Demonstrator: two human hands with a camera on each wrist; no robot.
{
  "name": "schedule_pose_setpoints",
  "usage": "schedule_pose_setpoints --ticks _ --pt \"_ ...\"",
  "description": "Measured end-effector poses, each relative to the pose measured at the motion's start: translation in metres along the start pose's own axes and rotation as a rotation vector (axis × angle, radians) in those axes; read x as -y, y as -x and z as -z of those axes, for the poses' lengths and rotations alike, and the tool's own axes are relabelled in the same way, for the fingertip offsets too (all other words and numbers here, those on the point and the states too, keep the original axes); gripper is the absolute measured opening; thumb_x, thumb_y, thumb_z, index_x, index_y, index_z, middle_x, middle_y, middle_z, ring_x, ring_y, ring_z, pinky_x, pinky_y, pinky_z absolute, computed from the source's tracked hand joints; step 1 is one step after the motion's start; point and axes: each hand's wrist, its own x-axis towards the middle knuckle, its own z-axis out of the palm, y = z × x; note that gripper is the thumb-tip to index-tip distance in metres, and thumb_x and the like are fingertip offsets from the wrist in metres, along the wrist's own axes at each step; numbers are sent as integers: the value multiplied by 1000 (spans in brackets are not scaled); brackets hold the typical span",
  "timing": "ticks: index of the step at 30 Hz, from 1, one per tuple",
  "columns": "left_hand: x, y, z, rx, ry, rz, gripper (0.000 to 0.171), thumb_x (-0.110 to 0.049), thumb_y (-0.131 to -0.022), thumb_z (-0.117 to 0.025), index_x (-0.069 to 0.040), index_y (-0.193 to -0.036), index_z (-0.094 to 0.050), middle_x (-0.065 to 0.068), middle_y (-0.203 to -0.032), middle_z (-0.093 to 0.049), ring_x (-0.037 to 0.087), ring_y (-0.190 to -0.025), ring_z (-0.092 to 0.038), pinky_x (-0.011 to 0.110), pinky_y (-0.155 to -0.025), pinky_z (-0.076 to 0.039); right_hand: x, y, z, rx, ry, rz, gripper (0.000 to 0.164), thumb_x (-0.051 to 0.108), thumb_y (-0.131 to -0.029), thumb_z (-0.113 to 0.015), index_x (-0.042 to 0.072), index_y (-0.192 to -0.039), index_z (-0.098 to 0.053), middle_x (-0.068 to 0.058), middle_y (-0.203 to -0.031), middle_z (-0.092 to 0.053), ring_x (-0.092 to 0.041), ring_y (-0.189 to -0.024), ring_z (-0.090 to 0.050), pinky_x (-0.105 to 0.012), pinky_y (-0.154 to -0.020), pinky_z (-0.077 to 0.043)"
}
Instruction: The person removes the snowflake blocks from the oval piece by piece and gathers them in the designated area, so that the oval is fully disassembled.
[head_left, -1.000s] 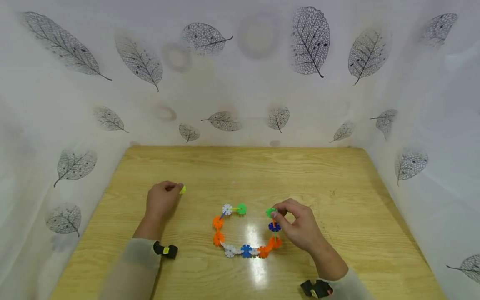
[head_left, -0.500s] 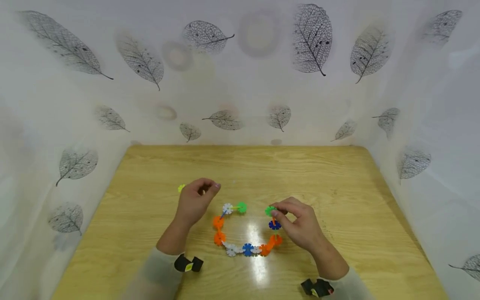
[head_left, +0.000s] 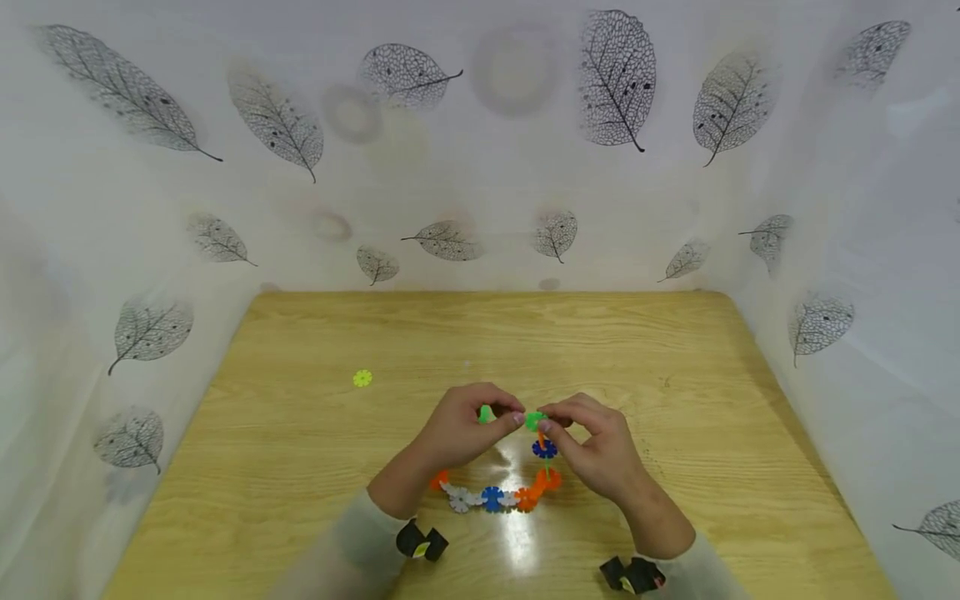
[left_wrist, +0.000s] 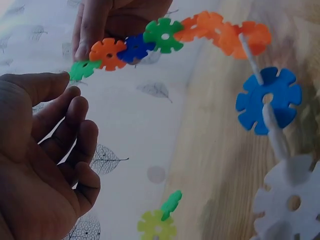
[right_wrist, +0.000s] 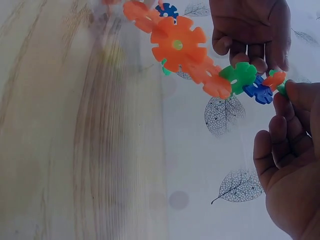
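Note:
A chain of slotted snowflake discs in orange, white, blue and green [head_left: 492,500] curves in a loop over the table; one blue disc [left_wrist: 269,100] shows close up in the left wrist view. My right hand [head_left: 600,446] pinches the green disc [head_left: 535,421] at one end between thumb and forefinger. My left hand [head_left: 472,429] has come to that disc's other side, thumb and forefinger tips right at its edge; I cannot tell if they grip it. Behind the left fingers, the green disc [head_left: 484,413] at the chain's other end shows partly, while part of the chain is hidden.
One loose yellow snowflake disc [head_left: 362,378] lies farther left on the wooden table [head_left: 637,342]. A white cloth [head_left: 480,183] printed with dark leaves hangs around the back and sides. Both wrists wear black straps.
My left hand has left the yellow disc on the table and moved right, up to the green end disc. The right hand keeps its pinch almost in place.

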Motion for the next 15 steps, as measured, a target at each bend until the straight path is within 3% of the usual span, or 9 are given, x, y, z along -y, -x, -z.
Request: schedule_pose_setpoints --ticks 7,15 --pt "-2 -1 -10 2 -1 -1 6 -25 -100 -72 -24 -100 -78 -18 -90 -70 9 -84 -64 32 -68 -49 1 0 -2 -11 2 12 25 -6 -90 -76 14 -106 -77 5 -94 -71 -10 -83 -66 -23 -73 -56" --pt "-3 1 -11 -28 -15 48 8 -23 -101 -71 -27 -98 -77 -16 -89 -71 10 -79 -61 27 -65 -43 1 9 -3 106 45 -222 39 18 -93 -80 19 -130 -69 10 -118 -69 -21 -104 -62 -45 -88 -52"
